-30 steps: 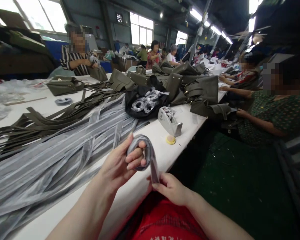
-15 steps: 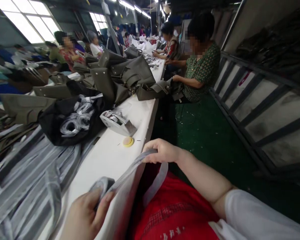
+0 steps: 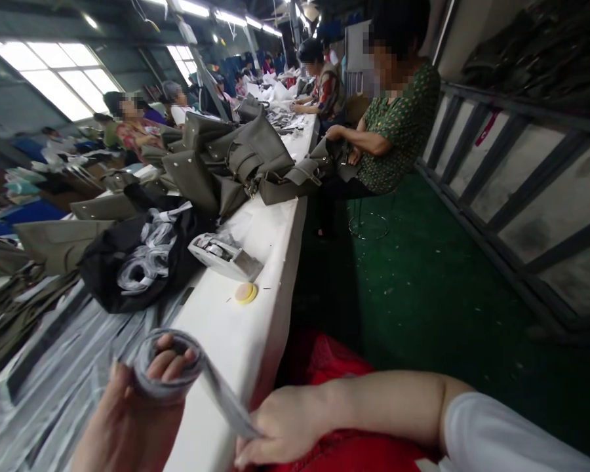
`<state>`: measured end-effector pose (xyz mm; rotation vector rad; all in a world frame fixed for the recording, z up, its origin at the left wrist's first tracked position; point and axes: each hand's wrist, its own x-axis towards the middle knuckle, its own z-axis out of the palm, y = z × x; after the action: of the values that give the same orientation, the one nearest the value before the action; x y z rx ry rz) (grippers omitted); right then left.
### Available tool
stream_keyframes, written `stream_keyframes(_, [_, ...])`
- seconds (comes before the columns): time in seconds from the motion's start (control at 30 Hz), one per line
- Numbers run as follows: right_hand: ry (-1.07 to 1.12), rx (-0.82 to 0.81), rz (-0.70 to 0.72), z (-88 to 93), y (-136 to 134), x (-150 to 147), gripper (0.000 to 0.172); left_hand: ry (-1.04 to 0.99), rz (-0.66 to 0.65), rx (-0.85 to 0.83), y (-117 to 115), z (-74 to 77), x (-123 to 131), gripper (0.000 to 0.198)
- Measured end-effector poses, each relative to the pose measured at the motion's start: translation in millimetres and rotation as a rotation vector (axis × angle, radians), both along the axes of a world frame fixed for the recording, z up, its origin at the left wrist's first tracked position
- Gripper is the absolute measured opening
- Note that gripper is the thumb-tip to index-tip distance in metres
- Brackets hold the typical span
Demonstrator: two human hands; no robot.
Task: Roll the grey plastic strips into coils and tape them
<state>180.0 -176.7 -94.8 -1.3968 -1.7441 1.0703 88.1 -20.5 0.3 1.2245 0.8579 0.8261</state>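
Note:
My left hand (image 3: 128, 413) is closed on a coiled grey strap (image 3: 170, 367), with my fingers hooked through the roll. The strap's loose tail runs down and right to my right hand (image 3: 280, 426), which pinches its end at the white table's edge (image 3: 246, 354). Both hands sit low in the view, in front of my red top. A heap of long grey strips (image 3: 54, 367) lies on the table just left of my left hand.
A tape dispenser (image 3: 223, 257) and a small yellow disc (image 3: 246, 292) lie past my hands. A black bag of strap rolls (image 3: 142, 255) and olive handbags (image 3: 236, 157) pile further along. A seated person in green (image 3: 393, 124) works at the table's right side; green floor lies right.
My right hand has dropped from raised beside the table to low at its edge, still on the strap's tail. The strap is coiled round my left fingers again. The view tilted slightly.

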Motion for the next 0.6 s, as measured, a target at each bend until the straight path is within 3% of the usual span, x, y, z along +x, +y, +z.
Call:
stream_keyframes(0.07, [0.194, 0.001, 0.168, 11.5, -4.1, 4.2, 0.016, 0.134, -0.070, 0.350, -5.1, -14.8, 1.6, 0.031])
stream_keyframes(0.13, [0.494, 0.018, 0.212, 25.2, -11.0, 25.6, 0.015, 0.311, -0.164, 0.670, -16.3, -29.7, -2.3, 0.027])
stream_keyframes(0.2, [0.718, 0.009, 0.114, 34.1, -19.0, 55.3, 0.020, 0.427, -0.359, 0.864, -30.3, -39.6, -8.4, 0.022])
stream_keyframes(0.27, [0.707, -0.040, -0.019, 35.1, -25.8, 83.1, 0.028, 0.520, -0.576, 0.931, -43.8, -42.7, -11.5, 0.023])
stream_keyframes(0.37, [0.232, 0.010, -0.225, 26.0, -31.9, 107.8, 0.031, 0.603, -0.653, 0.672, -58.4, -41.0, -6.4, 0.041])
stream_keyframes(0.47, [-0.271, 0.145, -0.375, 14.9, -34.9, 111.5, 0.031, 0.597, -0.656, 0.187, -64.7, -40.9, 3.1, 0.055])
stream_keyframes(0.53, [-0.380, 0.161, -0.409, 8.9, -35.3, 105.9, 0.036, 0.500, -0.662, -0.163, -65.4, -41.9, 7.1, 0.063])
stream_keyframes(0.6, [-0.305, 0.155, -0.453, 3.5, -33.1, 94.8, 0.042, 0.331, -0.642, -0.430, -65.3, -41.1, 9.1, 0.067])
